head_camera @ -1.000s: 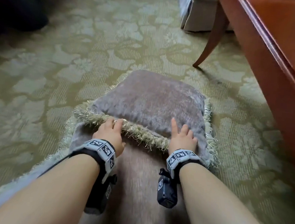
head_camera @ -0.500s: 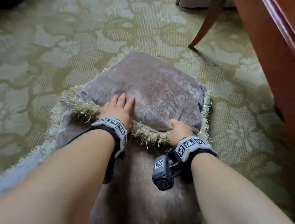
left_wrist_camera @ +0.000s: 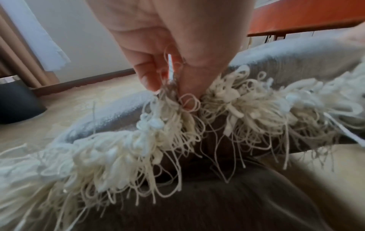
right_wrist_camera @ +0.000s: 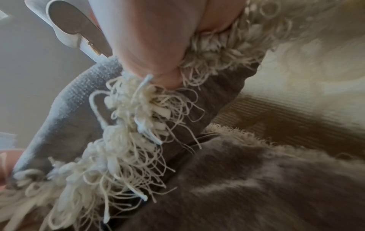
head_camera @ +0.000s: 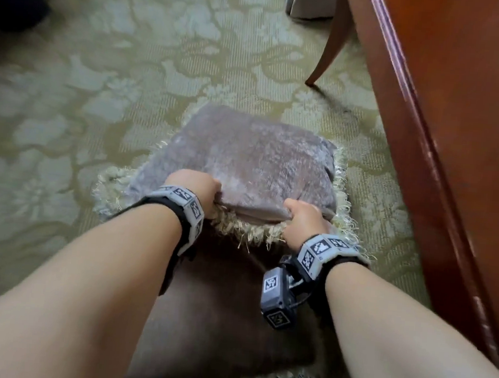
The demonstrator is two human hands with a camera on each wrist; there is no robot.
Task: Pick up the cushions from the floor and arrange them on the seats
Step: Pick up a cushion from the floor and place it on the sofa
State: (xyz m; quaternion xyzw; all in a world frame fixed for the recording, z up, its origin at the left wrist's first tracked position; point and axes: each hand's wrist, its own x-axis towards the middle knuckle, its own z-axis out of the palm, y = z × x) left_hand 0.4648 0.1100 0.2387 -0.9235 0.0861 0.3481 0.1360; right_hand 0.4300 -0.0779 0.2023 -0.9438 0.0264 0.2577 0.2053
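A grey-mauve velvet cushion (head_camera: 244,161) with a cream fringe lies on top of a second, darker cushion (head_camera: 219,312) on the patterned carpet. My left hand (head_camera: 195,188) grips the near fringed edge of the top cushion on its left side; in the left wrist view the fingers (left_wrist_camera: 150,73) pinch the fringe (left_wrist_camera: 227,107). My right hand (head_camera: 301,220) grips the same near edge further right, and the right wrist view shows the hand (right_wrist_camera: 154,51) closed on the fringe (right_wrist_camera: 138,118). The near edge of the top cushion is raised off the lower cushion (right_wrist_camera: 256,179).
A red-brown wooden furniture panel (head_camera: 457,146) stands close on the right. A curved wooden leg (head_camera: 330,45) and a skirted upholstered seat (head_camera: 310,1) are beyond the cushions. A dark bin (left_wrist_camera: 15,100) stands on the carpet to the left.
Both hands went from lying flat on the top cushion's near edge to curling round it. The near edge has lifted slightly.
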